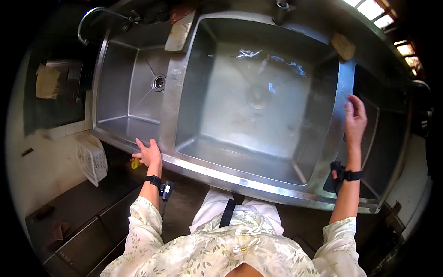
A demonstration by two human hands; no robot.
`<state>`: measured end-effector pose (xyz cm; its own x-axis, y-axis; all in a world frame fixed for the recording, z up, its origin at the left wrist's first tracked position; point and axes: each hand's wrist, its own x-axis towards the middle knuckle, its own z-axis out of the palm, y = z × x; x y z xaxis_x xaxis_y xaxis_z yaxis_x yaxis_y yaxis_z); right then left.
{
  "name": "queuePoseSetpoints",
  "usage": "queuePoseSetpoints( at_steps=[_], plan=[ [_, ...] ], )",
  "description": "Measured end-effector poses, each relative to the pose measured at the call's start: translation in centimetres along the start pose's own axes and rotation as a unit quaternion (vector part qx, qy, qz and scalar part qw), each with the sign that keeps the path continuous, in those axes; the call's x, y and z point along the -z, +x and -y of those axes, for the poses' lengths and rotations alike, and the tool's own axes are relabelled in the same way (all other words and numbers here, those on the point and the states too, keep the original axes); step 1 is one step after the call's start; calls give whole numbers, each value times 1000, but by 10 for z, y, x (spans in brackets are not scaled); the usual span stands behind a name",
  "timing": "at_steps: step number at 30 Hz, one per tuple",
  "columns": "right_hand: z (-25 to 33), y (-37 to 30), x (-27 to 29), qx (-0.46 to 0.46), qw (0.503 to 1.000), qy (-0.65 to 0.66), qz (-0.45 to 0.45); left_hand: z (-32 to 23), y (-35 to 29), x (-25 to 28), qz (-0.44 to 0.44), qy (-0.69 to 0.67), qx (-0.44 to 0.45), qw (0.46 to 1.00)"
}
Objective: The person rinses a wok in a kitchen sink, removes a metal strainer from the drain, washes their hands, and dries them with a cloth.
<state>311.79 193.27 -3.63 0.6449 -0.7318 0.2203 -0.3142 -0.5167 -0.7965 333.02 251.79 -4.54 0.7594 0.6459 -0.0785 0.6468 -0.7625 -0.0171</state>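
We note the sink (240, 181) in front of the person, running across most of the view, with three basins set side by side. The left hand (148, 153) lies at the front rim, below the left basin (115, 83); its fingers are spread apart, and we see nothing gripped in them. A small yellow item (135, 163) shows just below those fingers. The right hand (355, 120) is over the divider between the middle basin (196, 99) and the right basin (391, 143), its fingers lightly bent, thumb a little apart, nothing seen in its grasp. Each wrist carries a black band with a small device. We record a round drain (158, 82) in the left basin, towards its right side. Pale and bluish streaks (295, 68) mark the far half of the middle basin; they may be glare on water, but the view is too poor for us to settle it. A tan block (344, 46) sits at the far end of the right-hand divider, and a pale slab (180, 34) at the far end of the left-hand one. A curved tap (104, 10) stands behind the left basin. Low on the left, a white basket (92, 158) is near the wall.
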Motion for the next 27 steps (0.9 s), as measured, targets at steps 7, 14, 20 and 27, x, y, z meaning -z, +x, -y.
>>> queuePoseSetpoints(
  at_steps=[7, 14, 20, 27],
  plan=[
    [53, -50, -188, 79, 898, -139, 411, -3, 12, -3, -9, -24, -14, 1000],
    [-30, -81, -330, 5, 809, -275, 519, 15, 15, -1, 5, -33, 25, 999],
    [-108, -79, -373, 40, 797, -368, 477, -1, 17, -6, -12, -25, -4, 1000],
    [-92, -54, -378, -83, 866, -280, 406, 8, 12, -15, -25, -24, -2, 999]
  ],
)
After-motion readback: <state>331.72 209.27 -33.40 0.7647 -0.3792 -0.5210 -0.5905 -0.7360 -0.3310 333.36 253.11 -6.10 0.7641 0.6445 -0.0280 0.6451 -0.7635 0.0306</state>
